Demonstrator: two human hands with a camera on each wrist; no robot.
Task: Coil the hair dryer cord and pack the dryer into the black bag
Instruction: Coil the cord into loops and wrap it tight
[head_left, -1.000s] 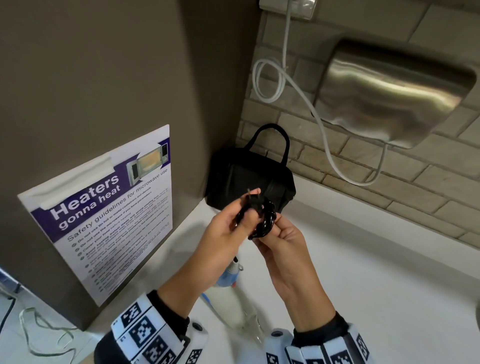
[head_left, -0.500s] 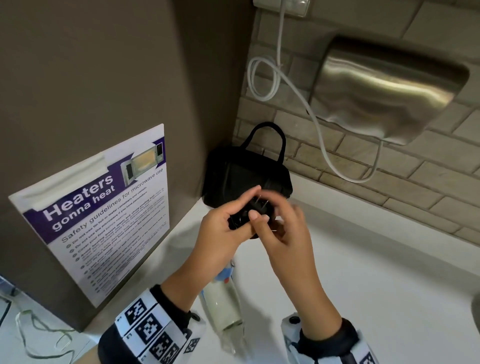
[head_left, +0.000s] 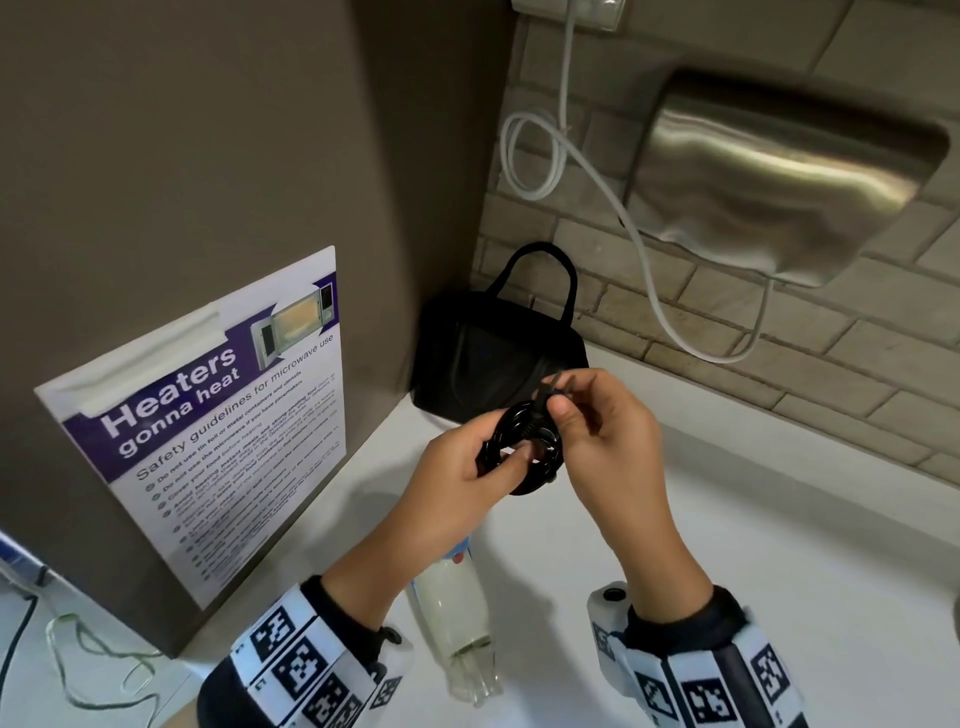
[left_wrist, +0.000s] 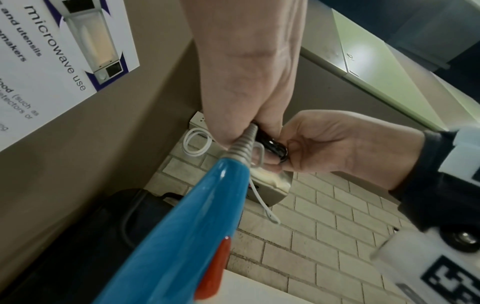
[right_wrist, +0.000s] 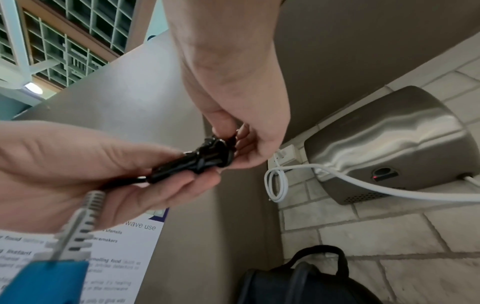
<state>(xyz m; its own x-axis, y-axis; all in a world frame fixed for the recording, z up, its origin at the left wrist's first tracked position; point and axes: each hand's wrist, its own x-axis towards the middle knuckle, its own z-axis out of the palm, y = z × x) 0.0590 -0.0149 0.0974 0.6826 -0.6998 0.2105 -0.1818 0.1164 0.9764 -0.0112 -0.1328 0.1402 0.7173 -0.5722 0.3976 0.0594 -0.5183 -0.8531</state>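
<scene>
Counting big to small: one black bag (head_left: 493, 358) on the tabletop (head_left: 727, 519) in the corner, soft and floppy; one hair dryer (left_wrist: 182, 236), light hard plastic, dangling below the hands; one springy cord coil (head_left: 524, 447), left hand (head_left: 457, 478) gripping it, right hand (head_left: 602, 431) pinching the plug end.

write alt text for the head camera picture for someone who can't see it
Two hands hold a coiled black cord above a white counter: the left hand grips the coil, the right hand pinches its plug end. A blue-handled hair dryer hangs below them, and a black bag stands behind in the corner, under a steel wall-mounted hand dryer.
</scene>
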